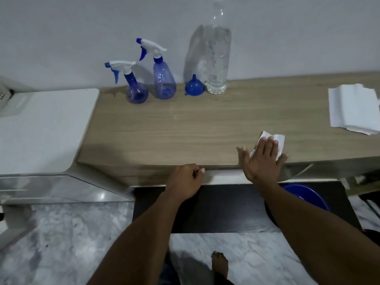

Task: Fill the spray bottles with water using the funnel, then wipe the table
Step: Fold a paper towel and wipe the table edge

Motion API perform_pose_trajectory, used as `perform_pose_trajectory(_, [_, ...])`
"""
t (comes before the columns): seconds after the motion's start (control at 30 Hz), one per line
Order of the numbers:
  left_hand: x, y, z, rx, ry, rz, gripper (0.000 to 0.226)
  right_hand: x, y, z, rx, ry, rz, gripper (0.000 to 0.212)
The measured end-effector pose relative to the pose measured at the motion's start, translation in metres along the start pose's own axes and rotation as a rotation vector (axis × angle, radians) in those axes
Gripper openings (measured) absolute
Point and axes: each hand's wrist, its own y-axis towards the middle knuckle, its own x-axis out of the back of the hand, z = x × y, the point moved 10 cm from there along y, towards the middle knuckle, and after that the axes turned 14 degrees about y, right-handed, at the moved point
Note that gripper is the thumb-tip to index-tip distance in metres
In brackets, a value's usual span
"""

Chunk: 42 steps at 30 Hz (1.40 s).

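currently: right hand (262, 161), grip open, fingers straight and spread, palm pressing a folded white paper towel (279, 140) flat against the wooden surface (164, 130) near its front edge. left hand (185, 181), grip closed in a loose fist, nothing seen in it, resting at the front lip of the surface. along the back by the wall, left to right: round spray bottle (136, 93), translucent blue, trigger head on; tall spray bottle (163, 79), same colour, trigger head on; blue funnel (194, 87), mouth down, spout up, just beside a clear plastic bottle (218, 58) with droplets on its wall; fill levels cannot be told. far right of the surface: stack of white paper towels (353, 108), well apart from the hands. left of the surface: white cabinet top (45, 128). under the surface, at the right: blue basin (306, 196), partly hidden by the right forearm. below: marble floor (61, 243), one bare foot (220, 264).
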Motion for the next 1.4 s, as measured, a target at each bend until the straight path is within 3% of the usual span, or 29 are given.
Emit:
perform_pose_trajectory(0.1, [0.006,0.000,0.013,0.002,0.018,0.019,0.039,-0.012,-0.013,0.008,-0.249,0.123,-0.029,0.096])
perform_pose_trajectory(0.17, [0.013,-0.001,0.028,0.002,0.021,0.027,0.043,-0.023,-0.024,0.024,-0.313,0.174,-0.051,0.100])
perform_pose_trajectory(0.27, [0.028,-0.004,0.067,0.024,0.035,0.011,0.052,-0.038,-0.037,0.057,-0.332,0.212,-0.096,0.103])
perform_pose_trajectory(0.37, [0.042,-0.007,0.119,0.058,0.039,0.008,0.046,-0.063,-0.048,0.104,-0.336,0.199,-0.066,0.104])
perform_pose_trajectory(0.63, [0.089,-0.026,0.265,0.198,0.040,-0.031,0.038,-0.144,-0.069,0.270,-0.131,0.112,0.027,0.105])
perform_pose_trajectory(0.9, [0.106,-0.059,0.364,0.309,0.036,-0.044,0.030,-0.222,-0.101,0.427,0.225,0.055,0.174,0.099])
perform_pose_trajectory(1.0, [0.098,-0.064,0.378,0.326,0.091,0.012,0.034,-0.229,-0.111,0.446,0.349,0.019,0.202,0.097])
perform_pose_trajectory(1.17, [0.086,-0.061,0.367,0.281,0.128,0.080,0.032,-0.241,-0.150,0.464,0.720,-0.043,0.322,0.089])
perform_pose_trajectory(1.27, [0.083,-0.064,0.357,0.235,0.204,0.120,0.035,-0.239,-0.160,0.462,0.853,-0.001,0.288,0.072])
perform_pose_trajectory(1.4, [0.085,-0.073,0.355,0.195,0.277,0.139,0.035,-0.206,-0.175,0.449,1.115,0.087,0.042,0.047])
